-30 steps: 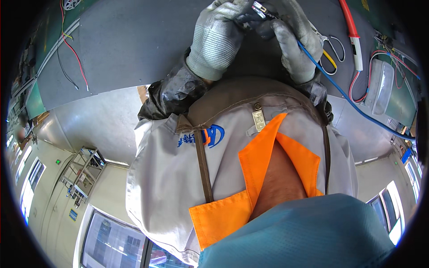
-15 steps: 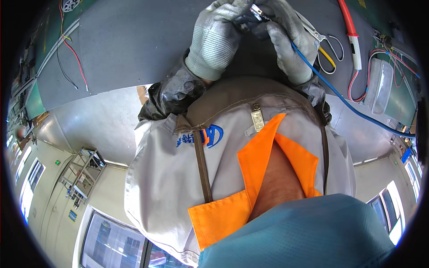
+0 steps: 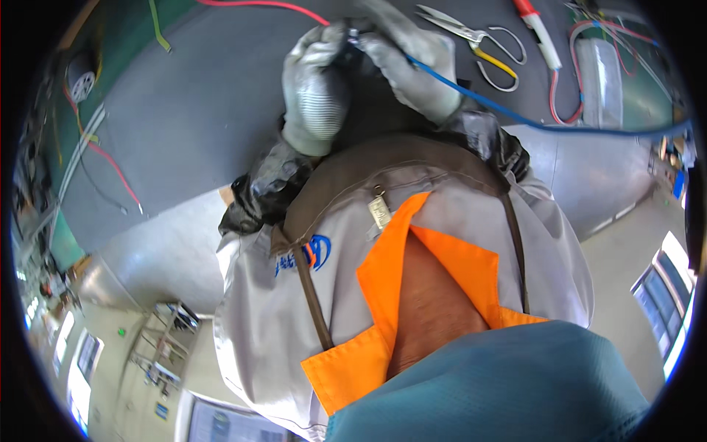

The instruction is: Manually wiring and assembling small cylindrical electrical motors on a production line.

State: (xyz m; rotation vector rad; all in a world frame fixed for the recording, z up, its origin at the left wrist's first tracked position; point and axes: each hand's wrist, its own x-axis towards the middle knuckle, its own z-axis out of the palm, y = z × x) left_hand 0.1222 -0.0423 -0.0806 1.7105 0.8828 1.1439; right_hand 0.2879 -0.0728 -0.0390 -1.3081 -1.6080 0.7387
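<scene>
Both hands wear grey knitted gloves with dark, soiled palms and are close together over the dark work surface [image 3: 213,88]. My left hand [image 3: 315,96] is closed, its fingertips pinched on a small dark and metallic connector [image 3: 353,35], mostly covered by the gloves. A red wire [image 3: 272,4] runs from the top edge to those fingertips; whether it is gripped or passes behind is unclear. My right hand [image 3: 420,70] is closed around a blue cable [image 3: 508,107], its fingertips against the connector. The cable trails off to the right rim.
Scissors [image 3: 479,40] with one yellow-marked handle lie open right of my right hand. Beyond them are a red and white probe-like tool [image 3: 541,35] and a clear plastic case [image 3: 600,85] with wires. Loose wires [image 3: 110,166] and a small reel [image 3: 82,86] lie left.
The view has shifted, so the hands and tools appear farther left. A red wire now shows at my left fingertips. My right hand has turned, its back more visible, still on the blue cable.
</scene>
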